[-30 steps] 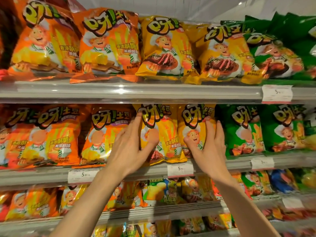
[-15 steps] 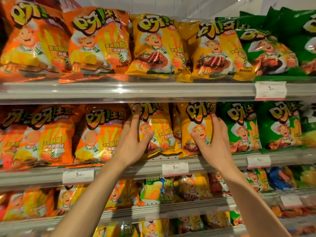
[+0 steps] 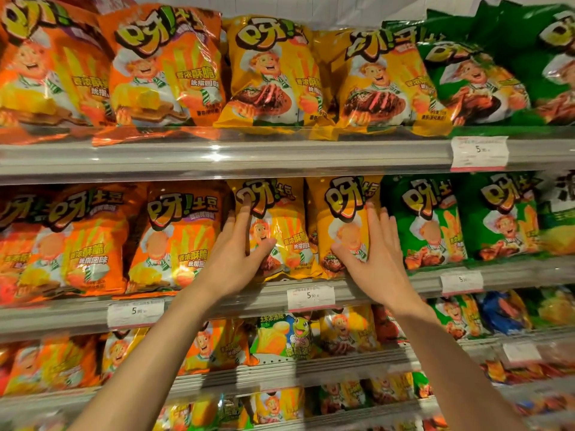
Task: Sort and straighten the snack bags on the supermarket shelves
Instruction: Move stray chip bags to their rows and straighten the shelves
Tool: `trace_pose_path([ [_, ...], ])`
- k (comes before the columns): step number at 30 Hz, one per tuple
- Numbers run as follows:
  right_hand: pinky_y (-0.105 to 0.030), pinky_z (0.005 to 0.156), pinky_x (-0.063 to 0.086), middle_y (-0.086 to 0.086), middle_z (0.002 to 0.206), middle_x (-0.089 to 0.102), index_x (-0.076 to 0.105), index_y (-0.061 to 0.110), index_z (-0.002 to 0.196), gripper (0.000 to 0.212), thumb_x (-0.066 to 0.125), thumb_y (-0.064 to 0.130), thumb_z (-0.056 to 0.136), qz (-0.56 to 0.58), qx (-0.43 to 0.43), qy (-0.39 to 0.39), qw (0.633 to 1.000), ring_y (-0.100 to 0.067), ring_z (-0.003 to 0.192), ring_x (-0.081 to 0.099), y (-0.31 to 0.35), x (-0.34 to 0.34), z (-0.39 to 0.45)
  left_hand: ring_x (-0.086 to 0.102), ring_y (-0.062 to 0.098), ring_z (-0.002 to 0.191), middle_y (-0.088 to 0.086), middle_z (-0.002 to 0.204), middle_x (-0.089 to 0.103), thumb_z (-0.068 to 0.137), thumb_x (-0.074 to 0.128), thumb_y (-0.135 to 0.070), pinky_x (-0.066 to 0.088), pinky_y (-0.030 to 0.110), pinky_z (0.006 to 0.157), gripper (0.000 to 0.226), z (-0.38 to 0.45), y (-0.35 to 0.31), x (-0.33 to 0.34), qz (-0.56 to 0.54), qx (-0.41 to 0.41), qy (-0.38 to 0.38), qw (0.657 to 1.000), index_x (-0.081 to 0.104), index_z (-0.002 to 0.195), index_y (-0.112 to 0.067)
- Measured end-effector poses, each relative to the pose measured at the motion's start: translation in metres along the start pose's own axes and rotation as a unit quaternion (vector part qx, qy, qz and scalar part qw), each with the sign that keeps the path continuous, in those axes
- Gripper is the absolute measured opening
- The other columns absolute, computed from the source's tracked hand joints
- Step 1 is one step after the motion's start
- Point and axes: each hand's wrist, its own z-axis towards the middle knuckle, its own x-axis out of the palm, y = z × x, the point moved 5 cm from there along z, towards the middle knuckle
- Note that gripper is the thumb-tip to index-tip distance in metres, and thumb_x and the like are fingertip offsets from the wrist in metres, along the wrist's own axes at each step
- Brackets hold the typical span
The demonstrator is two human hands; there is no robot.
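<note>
On the middle grey shelf rail (image 3: 249, 298), two glossy yellow snack bags stand upright side by side between orange and green packs. Left hand (image 3: 236, 256) lies flat with straight fingers on the left yellow bag (image 3: 280, 231); right hand (image 3: 373, 259) presses, fingers extended, against the right yellow bag (image 3: 339, 219).

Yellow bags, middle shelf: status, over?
Left hand flat on left yellow bag. Right hand flat on right yellow bag. Both upright. Nothing blocking.
</note>
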Motion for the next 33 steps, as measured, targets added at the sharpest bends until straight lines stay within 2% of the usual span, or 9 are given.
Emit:
trace_pose_path([
  [4, -0.039, 0.125, 0.007, 0.017, 0.171, -0.009, 0.007, 0.042, 0.163, 0.095, 0.060, 0.068, 0.088, 0.060, 0.012, 0.026, 0.998, -0.006, 0.157, -0.007, 0.001, -0.019, -0.019, 0.035, 0.014, 0.147, -0.004, 0.162, 0.033, 0.098, 0.058, -0.052, 0.038, 0.036, 0.116, 0.074, -0.019, -0.006, -0.018, -0.058, 0.015, -0.077, 0.995, 0.024, 0.160, -0.031],
  [7, -0.026, 0.121, 0.018, 0.015, 0.166, 0.020, 0.043, 0.035, 0.150, 0.074, 0.064, 0.062, 0.085, 0.111, 0.007, -0.041, 0.993, -0.001, 0.152, 0.018, -0.003, -0.028, -0.040, 0.058, 0.001, 0.113, -0.008, 0.138, 0.056, 0.097, 0.063, -0.040, 0.045, 0.008, 0.088, 0.053, -0.041, -0.004, -0.027, -0.117, 0.003, -0.133, 0.984, 0.045, 0.147, -0.032],
  [10, -0.005, 0.101, 0.035, 0.005, 0.137, 0.055, 0.064, 0.025, 0.119, 0.038, 0.073, 0.047, 0.089, 0.193, 0.008, -0.095, 0.977, 0.012, 0.123, 0.048, -0.010, -0.024, -0.067, 0.063, 0.017, 0.088, -0.005, 0.099, 0.068, 0.099, 0.065, -0.025, 0.050, 0.017, 0.071, 0.032, -0.068, 0.001, -0.028, -0.218, -0.034, -0.160, 0.962, 0.056, 0.129, -0.029],
  [12, -0.007, 0.085, 0.046, 0.008, 0.115, 0.067, 0.066, 0.030, 0.107, 0.025, 0.071, 0.046, 0.088, 0.229, 0.039, -0.067, 0.970, 0.003, 0.104, 0.062, -0.017, -0.013, -0.083, 0.062, 0.028, 0.086, 0.007, 0.093, 0.067, 0.099, 0.065, -0.020, 0.052, 0.031, 0.072, 0.023, -0.087, 0.006, -0.025, -0.271, -0.058, -0.175, 0.945, 0.060, 0.119, -0.028],
  [14, -0.013, 0.082, 0.051, 0.008, 0.096, 0.072, 0.068, 0.031, 0.098, 0.012, 0.074, 0.039, 0.092, 0.268, 0.075, -0.011, 0.960, -0.004, 0.092, 0.067, -0.026, 0.004, -0.098, 0.064, 0.021, 0.084, 0.007, 0.092, 0.069, 0.098, 0.066, -0.019, 0.054, 0.029, 0.071, 0.018, -0.105, 0.015, -0.017, -0.298, -0.088, -0.190, 0.931, 0.063, 0.116, -0.024],
  [17, -0.036, 0.092, 0.056, 0.004, 0.094, 0.076, 0.071, 0.023, 0.102, 0.031, 0.068, 0.048, 0.084, 0.327, 0.130, 0.064, 0.934, -0.013, 0.095, 0.072, -0.037, 0.034, -0.117, 0.065, 0.010, 0.076, -0.009, 0.082, 0.071, 0.097, 0.067, -0.019, 0.053, 0.025, 0.069, 0.016, -0.129, 0.032, -0.004, -0.326, -0.132, -0.207, 0.913, 0.066, 0.113, -0.019],
  [23, -0.023, 0.076, 0.058, 0.003, 0.090, 0.078, 0.071, 0.017, 0.103, 0.011, 0.066, 0.024, 0.096, 0.366, 0.174, 0.132, 0.904, -0.013, 0.088, 0.073, -0.043, 0.074, -0.132, 0.064, 0.005, 0.072, -0.012, 0.078, 0.071, 0.094, 0.071, -0.014, 0.051, 0.016, 0.070, 0.012, -0.168, 0.052, 0.004, -0.316, -0.181, -0.237, 0.901, 0.068, 0.105, -0.018],
  [27, -0.014, 0.067, 0.054, 0.006, 0.086, 0.078, 0.070, 0.015, 0.105, 0.010, 0.064, 0.021, 0.098, 0.367, 0.196, 0.166, 0.894, -0.004, 0.079, 0.073, -0.033, 0.100, -0.147, 0.066, 0.010, 0.073, -0.004, 0.082, 0.073, 0.084, 0.077, -0.033, 0.052, 0.017, 0.070, 0.029, -0.204, 0.076, 0.002, -0.320, -0.233, -0.233, 0.888, 0.068, 0.107, -0.018],
  [33, -0.034, 0.084, 0.058, 0.002, 0.088, 0.079, 0.071, 0.018, 0.103, 0.012, 0.067, 0.027, 0.096, 0.334, 0.198, 0.173, 0.905, -0.015, 0.086, 0.074, 0.013, 0.143, -0.176, 0.069, 0.005, 0.075, -0.006, 0.087, 0.076, 0.094, 0.068, -0.013, 0.053, 0.017, 0.070, 0.012, -0.240, 0.125, -0.035, -0.330, -0.270, -0.228, 0.875, 0.069, 0.107, -0.015],
])
